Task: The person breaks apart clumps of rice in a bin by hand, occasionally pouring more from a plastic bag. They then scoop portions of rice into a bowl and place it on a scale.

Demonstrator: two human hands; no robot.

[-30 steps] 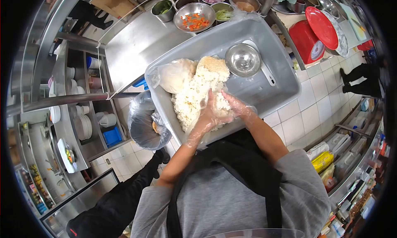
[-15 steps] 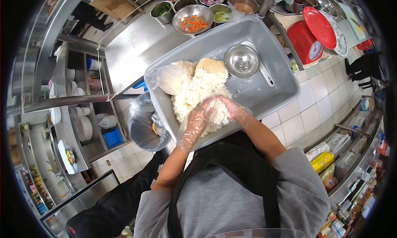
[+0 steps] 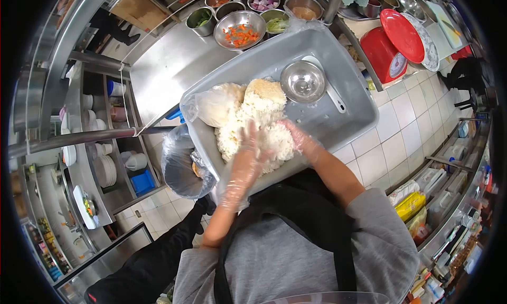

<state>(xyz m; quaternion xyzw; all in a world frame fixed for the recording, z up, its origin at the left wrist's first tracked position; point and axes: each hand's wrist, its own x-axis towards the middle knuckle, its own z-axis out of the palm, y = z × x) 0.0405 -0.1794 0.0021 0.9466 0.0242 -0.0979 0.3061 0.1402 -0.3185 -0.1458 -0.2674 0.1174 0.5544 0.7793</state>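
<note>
A heap of white rice [image 3: 277,140] lies in the left part of a grey plastic tub [image 3: 364,101]. My left hand [image 3: 249,152], in a clear plastic glove, is over the rice with its fingers spread. My right hand [image 3: 297,138], gloved too, touches the right side of the rice with its fingers curved; some fingertips are hidden. Behind the heap are a browner rice block [image 3: 264,88] and a clear bag of rice [image 3: 214,104]. A metal bowl [image 3: 303,82] rests on a white-handled utensil [image 3: 337,100] in the tub.
Metal bowls of chopped vegetables, one with orange pieces [image 3: 242,35], stand behind the tub. A red scale [image 3: 377,56] is at the right. A lined bin [image 3: 185,169] stands left of the tub. Another person's dark-clothed leg [image 3: 153,259] is at lower left.
My left hand has lifted off the rice and its fingers have spread. My right hand has moved slightly apart from it. The whole view has shifted a little.
</note>
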